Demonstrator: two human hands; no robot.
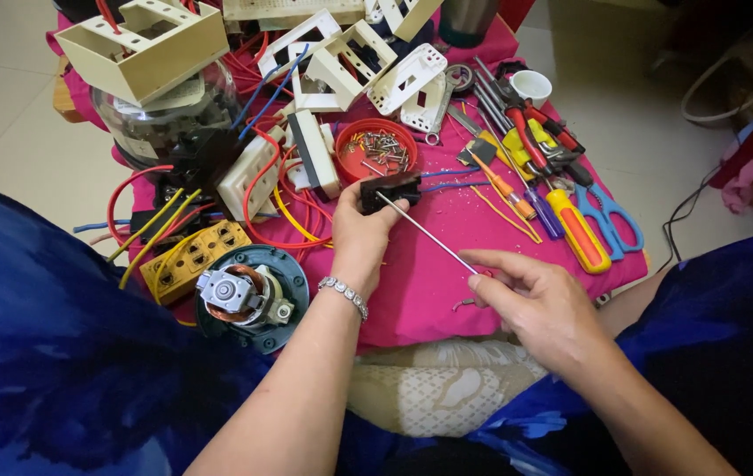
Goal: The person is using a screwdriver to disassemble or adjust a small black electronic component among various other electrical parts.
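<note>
The left hand (360, 231), a beaded bracelet (344, 296) on its wrist, is closed around a small black block-shaped part (391, 189), thumb and fingers clamped on its near end so that the part sticks out toward the far side, just near of a red round dish (376, 148) full of small screws. The right hand (535, 300) pinches the near end of a thin metal rod (426, 232) between thumb and fingertips; the rod slants up and to the left, and its far tip meets the black part at the left hand. Both hands work above a pink cloth (429, 282) that covers a low surface. Near the left hand, to the left, lies a motor with copper windings (240, 295) seated in a dark round housing, and beside it a yellow socket block (189, 257) among red and yellow wires (266, 189). Farther off stand white switch plates (407, 78), a cream plastic box (147, 44) on top of a clear glass jar (160, 119). To the right of the rod lie a yellow-and-red handled screwdriver (577, 234), blue-handled scissors (610, 216), red-handled pliers (539, 132) and a small white cup (531, 85). Dark blue fabric (50, 353) fills the near left and right.
</note>
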